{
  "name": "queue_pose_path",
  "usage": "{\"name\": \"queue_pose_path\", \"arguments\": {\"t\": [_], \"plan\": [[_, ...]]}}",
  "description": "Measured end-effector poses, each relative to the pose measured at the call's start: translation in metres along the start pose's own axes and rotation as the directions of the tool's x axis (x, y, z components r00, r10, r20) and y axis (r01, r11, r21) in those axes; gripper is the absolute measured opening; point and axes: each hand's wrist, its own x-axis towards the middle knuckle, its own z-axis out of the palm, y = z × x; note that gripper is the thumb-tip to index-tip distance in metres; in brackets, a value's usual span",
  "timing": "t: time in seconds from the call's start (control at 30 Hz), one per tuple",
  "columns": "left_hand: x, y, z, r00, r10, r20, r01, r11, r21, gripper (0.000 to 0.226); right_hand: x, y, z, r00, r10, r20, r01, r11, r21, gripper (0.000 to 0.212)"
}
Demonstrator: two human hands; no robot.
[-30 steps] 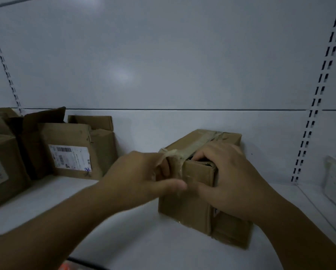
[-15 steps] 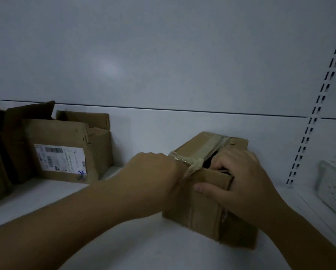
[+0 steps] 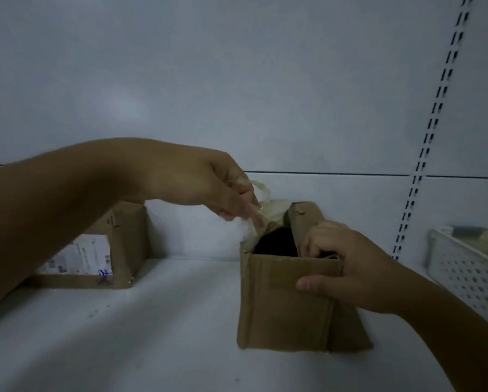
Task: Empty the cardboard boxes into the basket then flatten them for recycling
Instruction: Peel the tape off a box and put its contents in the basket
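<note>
cardboard box [image 3: 288,306] upright, top open, contents unclear (dark); 2nd labelled box [image 3: 124,250] left; white perforated basket [image 3: 469,273] far rt.

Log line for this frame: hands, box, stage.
left hand: pinches tape strip above cardboard box | right hand: grips box rim | box: top open, inside dark | stage: unsealing, not emptied

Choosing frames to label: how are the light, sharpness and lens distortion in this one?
Head view: dim, bluish light, with a faint glare patch on the back wall. Head view: the open box is black inside, so its contents cannot be read. Head view: the left hand and the tape it pinches are blurred. Head view: the slotted upright bows from the wide lens.
</note>
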Motion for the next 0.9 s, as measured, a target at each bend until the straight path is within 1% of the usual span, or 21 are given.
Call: {"name": "queue_pose_path", "arguments": {"t": [0.07,0.1,0.13,0.2,0.23,0.27,0.3,0.37,0.4,0.47,0.5,0.53,0.57,0.6,0.63,0.67,0.7,0.73,0.8,0.87,0.9], "plan": [[0.004,-0.003,0.003,0.999,0.022,-0.039,-0.028,0.989,-0.144,0.014,-0.001,-0.004,-0.008,0.994,0.072,0.077,-0.08,0.991,0.104,0.041],[0.007,-0.006,0.007,0.998,0.022,-0.059,-0.034,0.978,-0.206,0.02,-0.001,-0.008,-0.012,0.99,0.1,0.104,-0.116,0.981,0.158,0.044],[0.01,-0.008,0.013,0.997,0.014,-0.07,-0.032,0.964,-0.264,0.026,0.0,-0.011,-0.017,0.987,0.127,0.1,-0.147,0.965,0.217,0.048],[0.016,-0.015,0.027,0.995,0.006,-0.098,-0.033,0.959,-0.283,0.034,0.007,-0.02,-0.024,0.979,0.202,0.009,-0.194,0.924,0.328,0.053],[0.019,-0.017,0.033,0.993,0.001,-0.121,-0.035,0.96,-0.277,0.039,0.013,-0.026,-0.027,0.972,0.232,-0.03,-0.209,0.921,0.328,0.056],[0.021,-0.018,0.038,0.989,-0.004,-0.151,-0.039,0.96,-0.276,0.045,0.019,-0.033,-0.028,0.97,0.24,-0.039,-0.22,0.935,0.278,0.064],[0.022,-0.017,0.042,0.984,-0.002,-0.18,-0.047,0.962,-0.27,0.053,0.026,-0.041,-0.027,0.972,0.234,-0.009,-0.228,0.954,0.196,0.07],[0.02,-0.016,0.05,0.974,0.012,-0.224,-0.067,0.968,-0.24,0.064,0.036,-0.053,-0.019,0.969,0.233,0.077,-0.237,0.971,0.044,0.072],[0.016,-0.016,0.053,0.968,0.018,-0.251,-0.077,0.97,-0.23,0.067,0.039,-0.056,-0.014,0.968,0.233,0.087,-0.235,0.972,0.006,0.067],[0.005,-0.021,0.059,0.934,0.002,-0.357,-0.115,0.948,-0.295,0.071,0.04,-0.057,-0.008,0.974,0.224,0.039,-0.225,0.974,0.025,0.041],[0.001,-0.028,0.061,0.9,-0.03,-0.436,-0.146,0.92,-0.365,0.073,0.039,-0.056,-0.006,0.974,0.223,0.026,-0.224,0.973,0.056,0.027],[-0.003,-0.037,0.065,0.854,-0.07,-0.516,-0.185,0.885,-0.426,0.072,0.038,-0.054,-0.006,0.974,0.226,0.027,-0.227,0.971,0.076,0.018],[-0.007,-0.045,0.069,0.812,-0.097,-0.575,-0.22,0.862,-0.456,0.067,0.037,-0.053,-0.006,0.973,0.229,0.03,-0.231,0.968,0.094,0.014],[-0.01,-0.054,0.075,0.795,-0.1,-0.599,-0.236,0.858,-0.456,0.058,0.036,-0.053,-0.006,0.971,0.236,0.036,-0.238,0.965,0.11,0.012],[-0.011,-0.063,0.083,0.807,-0.081,-0.585,-0.226,0.873,-0.432,0.047,0.036,-0.052,-0.006,0.97,0.24,0.044,-0.244,0.962,0.121,0.01],[-0.01,-0.069,0.094,0.837,-0.063,-0.543,-0.192,0.896,-0.4,0.044,0.035,-0.052,-0.005,0.969,0.24,0.054,-0.245,0.962,0.122,0.01],[-0.01,-0.071,0.105,0.866,-0.06,-0.496,-0.143,0.922,-0.361,0.047,0.036,-0.052,-0.005,0.969,0.24,0.064,-0.247,0.962,0.117,0.012],[-0.008,-0.071,0.115,0.875,-0.081,-0.477,-0.086,0.944,-0.318,0.05,0.036,-0.052,-0.004,0.968,0.241,0.073,-0.248,0.963,0.109,0.013],[-0.004,-0.066,0.128,0.826,-0.127,-0.55,-0.016,0.968,-0.249,0.049,0.037,-0.051,-0.004,0.965,0.243,0.098,-0.254,0.96,0.116,0.011],[-0.002,-0.065,0.132,0.769,-0.129,-0.626,-0.017,0.975,-0.223,0.046,0.037,-0.052,-0.005,0.962,0.242,0.126,-0.259,0.953,0.155,0.008],[-0.003,-0.066,0.132,0.76,-0.125,-0.638,-0.024,0.975,-0.22,0.044,0.037,-0.052,-0.005,0.961,0.242,0.134,-0.262,0.951,0.165,0.007]]}}
